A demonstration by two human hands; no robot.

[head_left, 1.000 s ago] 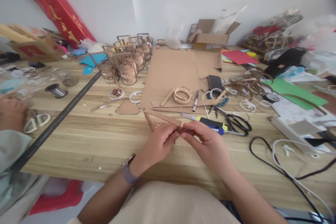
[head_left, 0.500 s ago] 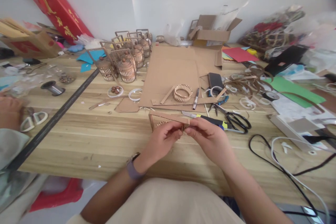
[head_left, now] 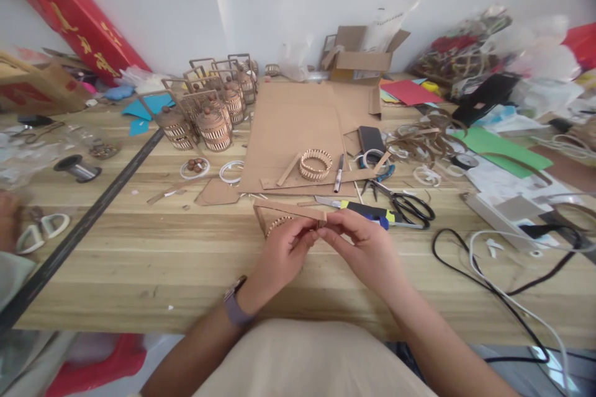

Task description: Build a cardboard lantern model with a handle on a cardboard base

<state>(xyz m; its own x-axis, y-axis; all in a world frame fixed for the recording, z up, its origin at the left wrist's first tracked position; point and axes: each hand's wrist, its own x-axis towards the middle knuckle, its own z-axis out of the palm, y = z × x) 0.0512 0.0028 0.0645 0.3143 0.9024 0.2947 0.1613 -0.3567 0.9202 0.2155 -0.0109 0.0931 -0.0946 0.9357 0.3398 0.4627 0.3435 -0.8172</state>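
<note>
Over the wooden table (head_left: 153, 260), both my hands pinch a small brown cardboard frame (head_left: 284, 209) made of folded strips. My left hand (head_left: 285, 249) is closed around its near side, and a ribbed cardboard ring (head_left: 278, 222) shows just above the knuckles. My right hand (head_left: 361, 247) grips the frame's right corner with thumb and fingers pressed together. A watch sits on my left wrist.
A cardboard sheet (head_left: 298, 130) with another ribbed ring (head_left: 315, 164) and a pen lies beyond my hands. A utility knife (head_left: 358, 208) and scissors (head_left: 405, 206) lie to the right, near cables (head_left: 488, 279). Small cardboard lanterns (head_left: 209, 118) stand at the back left. Another person's hand (head_left: 7, 220) shows at the left edge.
The view has shifted a little to the right. The cardboard frame has turned slightly in my hands, which stay closed on it.
</note>
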